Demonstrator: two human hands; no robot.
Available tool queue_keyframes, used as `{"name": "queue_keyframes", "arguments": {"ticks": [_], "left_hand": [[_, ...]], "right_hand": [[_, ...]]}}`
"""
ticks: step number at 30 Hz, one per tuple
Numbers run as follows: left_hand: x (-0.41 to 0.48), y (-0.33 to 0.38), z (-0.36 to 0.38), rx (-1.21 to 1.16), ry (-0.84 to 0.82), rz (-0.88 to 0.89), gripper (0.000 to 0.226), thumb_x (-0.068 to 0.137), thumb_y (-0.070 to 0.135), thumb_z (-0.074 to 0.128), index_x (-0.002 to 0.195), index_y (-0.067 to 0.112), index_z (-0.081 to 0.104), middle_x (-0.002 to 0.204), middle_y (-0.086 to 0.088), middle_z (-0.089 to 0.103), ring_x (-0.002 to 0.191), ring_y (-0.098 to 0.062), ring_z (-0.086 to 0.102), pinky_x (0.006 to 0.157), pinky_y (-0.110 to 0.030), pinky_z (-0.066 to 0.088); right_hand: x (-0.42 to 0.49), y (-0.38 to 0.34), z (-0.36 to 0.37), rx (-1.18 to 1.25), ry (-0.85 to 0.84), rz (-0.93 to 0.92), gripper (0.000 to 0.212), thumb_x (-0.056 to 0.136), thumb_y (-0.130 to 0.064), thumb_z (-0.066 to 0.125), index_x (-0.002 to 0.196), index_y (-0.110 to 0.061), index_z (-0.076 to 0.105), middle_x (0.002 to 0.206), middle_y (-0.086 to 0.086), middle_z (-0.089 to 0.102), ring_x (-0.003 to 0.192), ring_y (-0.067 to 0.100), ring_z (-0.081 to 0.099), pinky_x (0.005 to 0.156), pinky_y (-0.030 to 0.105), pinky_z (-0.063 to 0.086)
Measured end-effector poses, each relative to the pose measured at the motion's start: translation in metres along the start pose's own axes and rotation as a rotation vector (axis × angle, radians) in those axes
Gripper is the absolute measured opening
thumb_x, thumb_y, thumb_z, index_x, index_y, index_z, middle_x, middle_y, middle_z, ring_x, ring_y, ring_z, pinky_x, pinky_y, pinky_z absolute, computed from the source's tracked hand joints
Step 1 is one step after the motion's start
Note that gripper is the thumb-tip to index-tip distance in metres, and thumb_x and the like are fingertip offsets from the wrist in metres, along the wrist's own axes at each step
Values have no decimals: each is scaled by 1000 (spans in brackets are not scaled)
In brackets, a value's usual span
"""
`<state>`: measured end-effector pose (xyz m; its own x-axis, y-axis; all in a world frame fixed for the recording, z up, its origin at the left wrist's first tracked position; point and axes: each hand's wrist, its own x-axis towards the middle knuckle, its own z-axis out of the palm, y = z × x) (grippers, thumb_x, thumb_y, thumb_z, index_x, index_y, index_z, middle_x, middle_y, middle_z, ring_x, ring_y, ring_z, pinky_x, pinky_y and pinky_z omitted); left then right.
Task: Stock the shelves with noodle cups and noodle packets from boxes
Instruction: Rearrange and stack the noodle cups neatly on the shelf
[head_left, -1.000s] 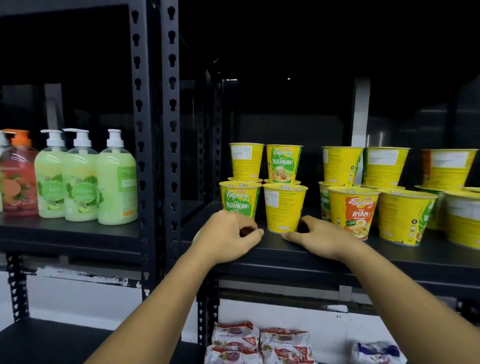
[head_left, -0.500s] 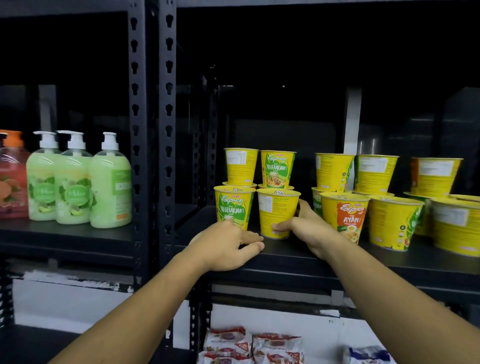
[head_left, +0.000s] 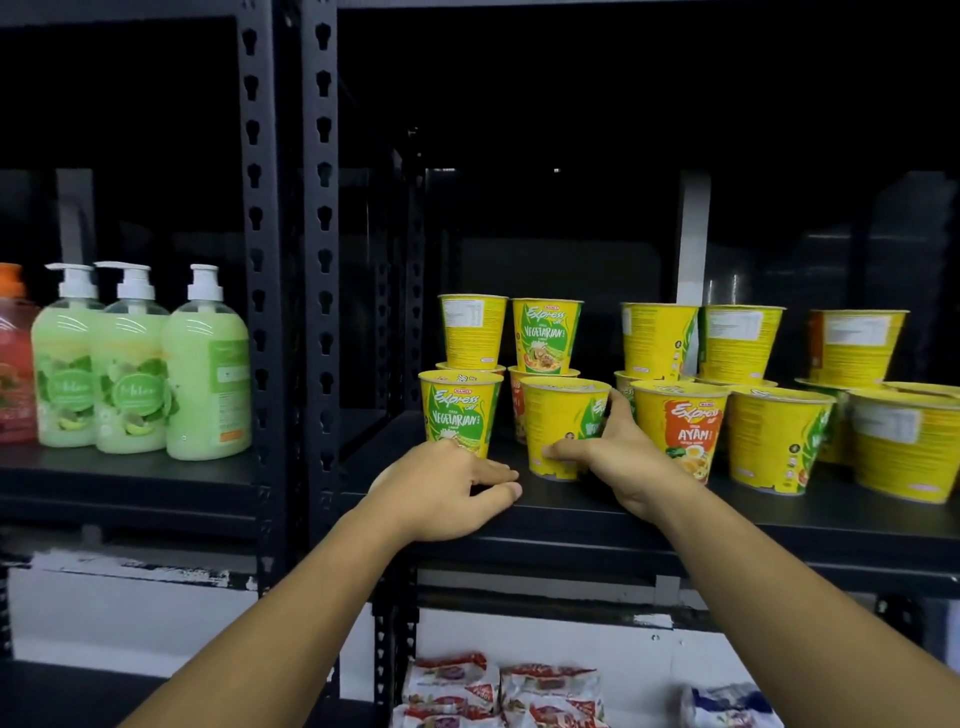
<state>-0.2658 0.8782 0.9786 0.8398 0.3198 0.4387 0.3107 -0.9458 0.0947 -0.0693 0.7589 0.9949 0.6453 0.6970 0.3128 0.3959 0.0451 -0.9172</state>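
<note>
1. Black shelf (head_left: 675, 525), loaded with yellow noodle cups (head_left: 743, 343), some stacked.
2. Green soap bottles (head_left: 135, 364) on the neighbouring shelf, left.
3. Right hand (head_left: 623, 462) wrapped round front cup (head_left: 563, 421), upright near the shelf edge.
4. Left hand (head_left: 447, 491) loosely curled on the shelf, holding nothing, just before Vegetarian cup (head_left: 457, 415).
5. Noodle packets (head_left: 498, 691) lower down.

Just left of the black perforated upright (head_left: 257, 208) you'll see three green pump soap bottles (head_left: 132, 384), upright and touching in a row. Farthest from the upright stands a red bottle (head_left: 15, 374), orange-capped and cut off by the frame edge.
</note>
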Motion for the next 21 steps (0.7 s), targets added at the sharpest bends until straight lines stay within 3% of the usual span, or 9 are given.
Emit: {"name": "queue_keyframes", "arguments": {"ticks": [2,3,7,9,11,13,17,21], "left_hand": [[0,0,0,1,8,0,56,94,69,37,133,42,67,135,28,62,130,3,54,107,-33,49],[0,1,-1,5,8,0,54,95,68,39,133,42,67,135,28,62,130,3,54,107,-33,49],[-1,2,-2,14,4,-2,49,98,64,43,134,41,66,136,26,62,130,0,55,106,-33,49],[-1,2,-2,18,13,-3,48,98,64,44,133,41,67,136,26,63,129,0,56,106,-33,49],[-2,2,-2,12,27,-8,48,97,65,44,132,42,68,134,26,64,128,-1,56,107,-34,49],[-2,1,-2,8,31,-12,48,96,66,44,131,43,68,134,26,64,127,0,57,106,-34,49],[-1,0,-2,9,39,-14,51,95,69,43,131,43,68,133,26,64,126,1,57,105,-33,50],[-1,0,-1,3,41,-26,59,89,74,37,129,43,69,131,26,66,125,0,58,103,-35,51]], "right_hand": [[-2,-2,3,-106,28,-10,142,44,-44,100,155,-34,14,140,-2,43,124,21,49,105,47,49],[-2,-3,3,-117,18,2,140,46,-43,97,156,-34,11,140,-2,42,125,22,49,104,47,49],[0,-1,-1,24,-38,14,102,72,-2,82,153,-27,25,122,5,62,108,21,61,84,36,53],[0,0,0,1,-31,-4,112,66,-6,91,152,-28,23,123,3,62,110,21,62,93,40,53],[1,1,3,-44,-16,-23,131,48,-24,99,152,-35,20,127,2,59,113,21,62,99,44,53],[4,2,3,-34,-14,-12,140,35,-31,95,152,-40,18,129,3,58,113,22,62,100,48,53],[-1,0,0,8,-31,-22,121,64,-2,90,157,-31,17,123,2,64,111,21,64,104,49,51],[-1,2,0,-12,-19,-35,127,68,-2,91,161,-35,11,127,-4,58,116,22,62,107,50,49]]}}
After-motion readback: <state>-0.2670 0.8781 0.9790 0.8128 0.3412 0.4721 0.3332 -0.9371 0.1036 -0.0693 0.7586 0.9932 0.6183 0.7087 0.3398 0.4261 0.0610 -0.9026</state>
